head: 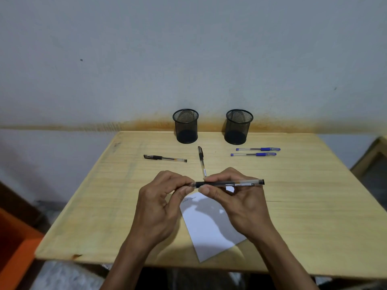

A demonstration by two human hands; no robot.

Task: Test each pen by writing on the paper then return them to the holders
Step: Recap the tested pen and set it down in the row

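Both hands hold one black pen level above the white paper. My right hand grips its barrel, and my left hand pinches its left end, where the cap or tip is hidden by my fingers. The paper carries a short line of writing near its top edge. Two black pens lie on the table, one at the left and one near the middle. Two blue pens lie side by side at the right. Two black mesh holders stand at the back.
The wooden table stands against a grey wall. An orange object sits low at the left, and a wooden piece of furniture shows at the right edge.
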